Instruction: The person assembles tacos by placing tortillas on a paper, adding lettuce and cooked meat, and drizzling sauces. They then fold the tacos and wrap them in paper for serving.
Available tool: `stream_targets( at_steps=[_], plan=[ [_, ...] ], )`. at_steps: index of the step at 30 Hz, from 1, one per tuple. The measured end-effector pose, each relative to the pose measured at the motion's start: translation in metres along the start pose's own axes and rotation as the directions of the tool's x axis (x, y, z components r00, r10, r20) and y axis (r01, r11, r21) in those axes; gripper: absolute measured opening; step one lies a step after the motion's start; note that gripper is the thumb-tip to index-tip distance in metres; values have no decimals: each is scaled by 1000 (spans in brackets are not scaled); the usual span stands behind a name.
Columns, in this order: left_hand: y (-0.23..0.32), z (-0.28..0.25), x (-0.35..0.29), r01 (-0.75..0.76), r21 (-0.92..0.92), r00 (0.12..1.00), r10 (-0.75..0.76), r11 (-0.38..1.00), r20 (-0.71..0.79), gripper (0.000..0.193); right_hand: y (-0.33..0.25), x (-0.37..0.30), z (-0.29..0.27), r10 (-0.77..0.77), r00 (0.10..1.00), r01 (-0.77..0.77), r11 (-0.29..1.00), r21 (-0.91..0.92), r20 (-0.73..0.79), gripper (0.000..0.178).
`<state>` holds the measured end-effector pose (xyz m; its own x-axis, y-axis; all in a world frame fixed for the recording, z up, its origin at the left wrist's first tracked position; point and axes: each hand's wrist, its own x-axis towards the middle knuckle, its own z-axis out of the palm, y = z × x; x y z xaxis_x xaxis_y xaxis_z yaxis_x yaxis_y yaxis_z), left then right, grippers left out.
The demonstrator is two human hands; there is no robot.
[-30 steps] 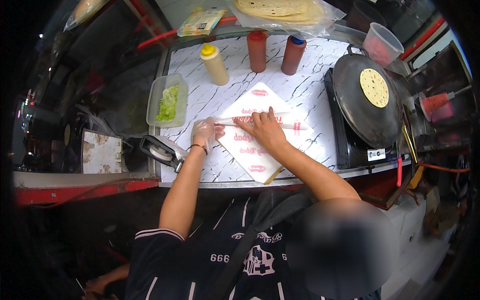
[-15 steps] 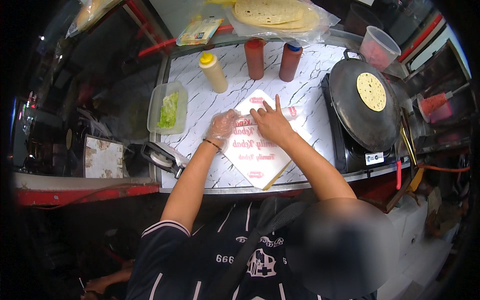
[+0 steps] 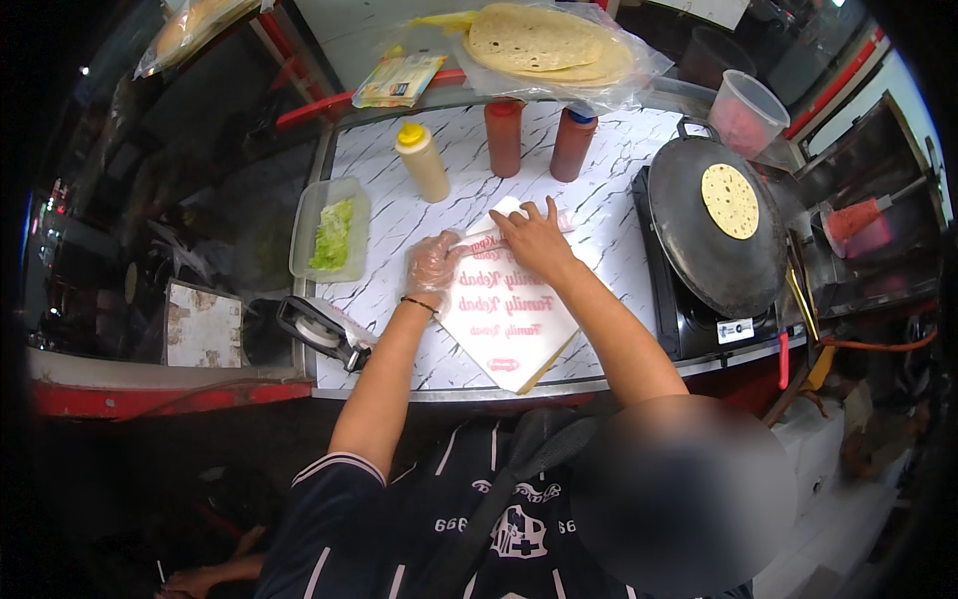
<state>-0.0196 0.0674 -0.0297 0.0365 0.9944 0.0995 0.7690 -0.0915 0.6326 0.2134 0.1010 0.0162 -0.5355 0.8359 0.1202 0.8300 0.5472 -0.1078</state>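
White printed paper sheets (image 3: pixel 509 339) lie in a stack on the counter in front of me, turned cornerwise. Across their far part runs a paper-wrapped roll (image 3: pixel 481 246), partly hidden by my hands. My left hand (image 3: pixel 432 265), in a clear plastic glove, is closed around the roll's left end. My bare right hand (image 3: pixel 536 242) presses its fingers over the right part, some fingertips bent on the paper and one finger lifted. What the paper encloses is hidden.
Beyond stand a yellow-capped squeeze bottle (image 3: pixel 423 165) and two red sauce bottles (image 3: pixel 504 140) (image 3: pixel 574 145). Lettuce fills a tub (image 3: pixel 361 235) at left, near a black-and-white device (image 3: pixel 324 324). A griddle (image 3: pixel 699 265) on a stove holds a flatbread (image 3: pixel 730 202). More flatbreads (image 3: pixel 544 45) lie at the back.
My right hand's lifted finger has bent down somewhat, and less of the roll sticks out to its right. My left hand keeps its hold. The whole view has shifted slightly.
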Motion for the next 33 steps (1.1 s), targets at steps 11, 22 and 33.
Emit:
stream_targets(
  at_steps=[11, 22, 33],
  plan=[
    [68, 16, 47, -274, 458, 960, 270, 846, 74, 41, -9, -113, -59, -41, 992, 62, 981, 184, -118, 44],
    [106, -30, -16, 217, -193, 803, -62, 957, 593, 57, -4, -128, -79, 255, 938, -314, 341, 886, 234, 31],
    [87, -72, -176, 201, -968, 967, -188, 149, 171, 42, -109, -50, -42, -197, 944, -309, -255, 916, 264, 18]
  ],
)
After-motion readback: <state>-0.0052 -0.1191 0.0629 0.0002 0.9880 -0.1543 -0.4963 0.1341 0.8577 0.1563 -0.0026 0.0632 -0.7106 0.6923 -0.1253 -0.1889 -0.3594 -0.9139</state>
